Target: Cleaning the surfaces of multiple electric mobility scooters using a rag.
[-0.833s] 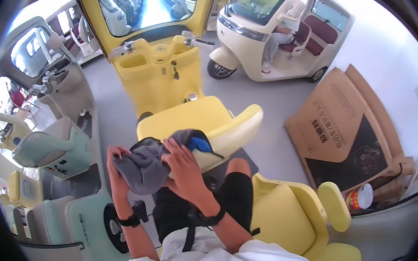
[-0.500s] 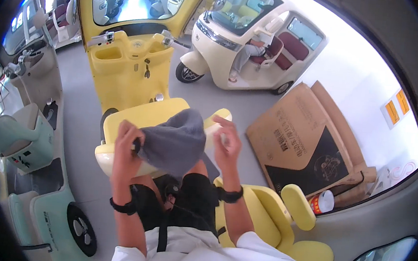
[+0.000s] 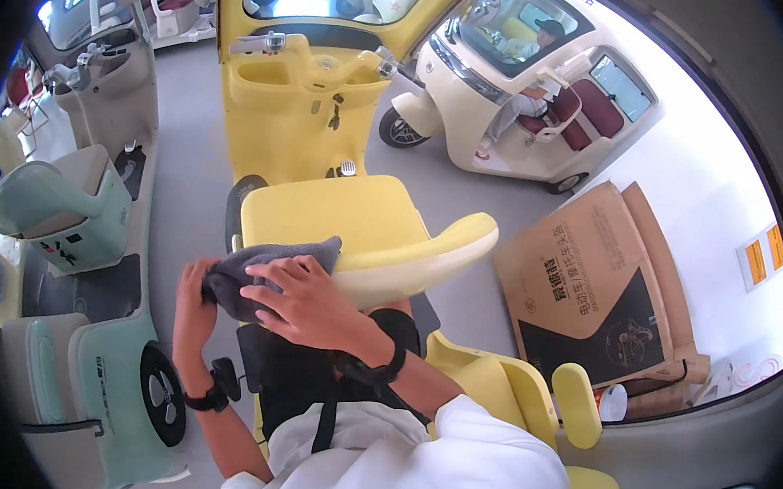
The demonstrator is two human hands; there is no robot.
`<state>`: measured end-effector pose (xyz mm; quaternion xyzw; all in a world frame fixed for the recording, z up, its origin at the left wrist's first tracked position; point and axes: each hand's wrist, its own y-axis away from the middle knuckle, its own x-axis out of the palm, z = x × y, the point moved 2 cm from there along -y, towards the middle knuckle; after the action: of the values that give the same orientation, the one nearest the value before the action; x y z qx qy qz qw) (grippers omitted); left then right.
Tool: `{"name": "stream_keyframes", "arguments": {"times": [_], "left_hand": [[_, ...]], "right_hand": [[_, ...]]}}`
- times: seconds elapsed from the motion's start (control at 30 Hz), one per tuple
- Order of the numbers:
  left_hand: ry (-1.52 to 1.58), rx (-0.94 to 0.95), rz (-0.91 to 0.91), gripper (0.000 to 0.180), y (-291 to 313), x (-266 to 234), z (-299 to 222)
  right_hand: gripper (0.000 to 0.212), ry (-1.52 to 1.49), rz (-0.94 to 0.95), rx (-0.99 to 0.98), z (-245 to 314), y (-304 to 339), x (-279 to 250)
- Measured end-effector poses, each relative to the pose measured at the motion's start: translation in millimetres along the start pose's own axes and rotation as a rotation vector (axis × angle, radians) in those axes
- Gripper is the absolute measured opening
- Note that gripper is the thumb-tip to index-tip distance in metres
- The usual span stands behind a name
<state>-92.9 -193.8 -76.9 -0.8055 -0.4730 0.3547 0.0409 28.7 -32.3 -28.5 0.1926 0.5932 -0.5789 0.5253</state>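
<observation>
A dark grey cloth [image 3: 232, 294] is bunched over my lap, just behind the yellow seat [image 3: 325, 212]. My left hand [image 3: 195, 301] grips its left edge, fingers curled into the fabric. Across the top of the cloth lies my right hand [image 3: 306, 304], with its fingers spread apart and touching it. One corner of the cloth sticks up beyond my right fingers, close to the seat's near edge. Part of the fabric is hidden under that hand.
Ahead stands a yellow dashboard with handlebars [image 3: 306, 100]. Pale green vehicle seating [image 3: 72, 210] is at the left. A large cardboard box [image 3: 582, 278] leans at the right, beside a yellow rear seat [image 3: 491, 381]. Another person sits in a cream three-wheeler [image 3: 471, 113] farther off.
The cloth has gone from spread out to bunched, moving down and left. My right hand has come across from the right onto it. The view has shifted.
</observation>
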Motion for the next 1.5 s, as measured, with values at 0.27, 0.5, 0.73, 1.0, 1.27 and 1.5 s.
{"name": "stream_keyframes", "arguments": {"times": [0.27, 0.5, 0.73, 1.0, 1.27, 1.5], "left_hand": [[0.077, -0.057, 0.198, 0.072, -8.0, 33.3, -44.3], [-0.102, 0.280, 0.343, 0.060, -34.9, 74.7, -109.6], [-0.041, 0.307, 0.377, 0.056, -23.6, 71.1, -110.7], [0.230, -0.045, 0.287, 0.042, -7.8, -5.8, -32.5], [-0.082, 0.001, 0.317, 0.052, -33.5, 17.4, -61.6], [-0.113, 0.174, 0.342, 0.031, -47.0, 118.5, -144.1]], "right_hand": [[0.035, 0.044, -0.202, 0.148, -9.9, 10.2, -8.9], [0.014, 0.202, -0.462, 0.477, -45.7, 91.4, -77.3], [0.017, 0.411, -0.399, 0.583, -49.5, 86.1, -91.2], [0.018, 0.125, -0.296, 0.267, 2.9, -1.1, -4.4], [0.027, 0.405, -0.195, -0.051, 16.8, 40.9, 73.7], [0.036, 0.436, -0.406, 0.341, -39.7, 109.1, -14.7]]}}
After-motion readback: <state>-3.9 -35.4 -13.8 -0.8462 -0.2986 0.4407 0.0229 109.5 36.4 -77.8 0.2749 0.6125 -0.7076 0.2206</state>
